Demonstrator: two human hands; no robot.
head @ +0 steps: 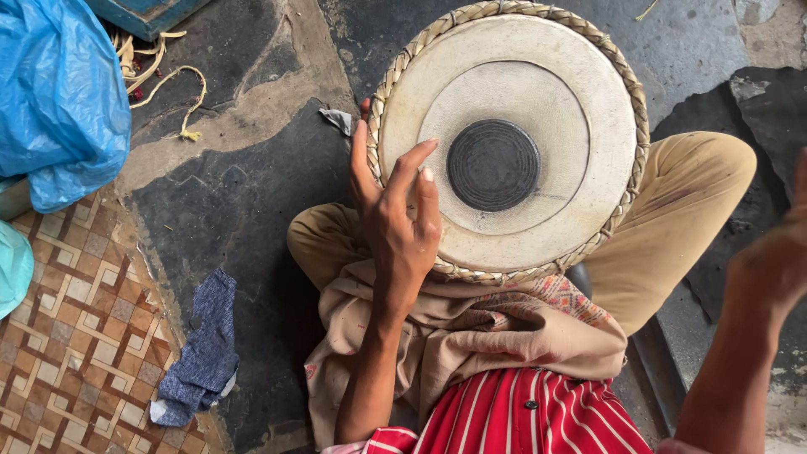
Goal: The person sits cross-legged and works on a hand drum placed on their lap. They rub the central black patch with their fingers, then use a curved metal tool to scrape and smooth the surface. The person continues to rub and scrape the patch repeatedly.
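Seated on the stone floor (235, 202), drum (508, 143) upright between the knees, resting on a beige cloth (471, 336) in the lap; drumhead faces up, pale skin with a dark round patch (493, 165) at centre and a braided rim (626, 202). Left hand (397, 219) sits at the near-left edge of the head: thumb hooked over the braid, fingers (412, 172) loosely spread and curved, tips resting on the pale skin, pinching nothing. Right hand (777, 252) is raised off to the right edge of view, well apart from the drum, blurred; cannot tell how its fingers are set. Blue cloth scrap (202, 353) lies on the floor to the left, beside patterned tile (76, 336); blue plastic bag (55, 92) at the far-left corner. Judgement: to steady the drum well, keep the thumb anchored on the braid, press lightly with the fingertips, and keep the shell seated in the cloth so that it does not rock.
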